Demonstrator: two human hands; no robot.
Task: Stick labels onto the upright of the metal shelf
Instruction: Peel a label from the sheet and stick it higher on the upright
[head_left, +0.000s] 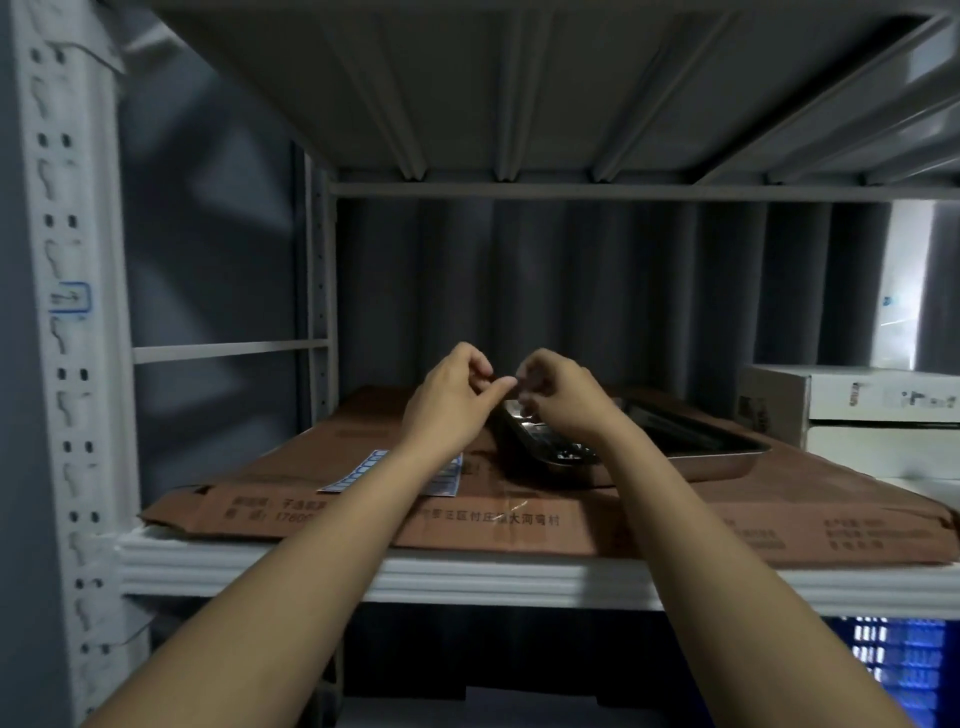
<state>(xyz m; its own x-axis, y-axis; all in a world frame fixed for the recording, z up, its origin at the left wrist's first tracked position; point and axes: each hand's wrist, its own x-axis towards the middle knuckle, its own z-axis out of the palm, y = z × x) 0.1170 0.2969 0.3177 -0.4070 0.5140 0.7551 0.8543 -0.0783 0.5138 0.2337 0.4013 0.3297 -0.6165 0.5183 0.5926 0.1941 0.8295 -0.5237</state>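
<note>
open gap above cardboard | right blocked: metal tray, white boxes (stacked)

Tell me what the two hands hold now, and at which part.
It cannot be told. The left hand and right hand meet fingertip to fingertip, as if pinching something small, but nothing shows between them.

Both hands meet above the flattened cardboard lying on the shelf, the left hand just beside the right hand. A label sheet lies on the cardboard under the left forearm. A metal tray sits below and right of the right hand. Boxes stand farther right. The upright, bearing a label, stands far left of the left hand.
</note>
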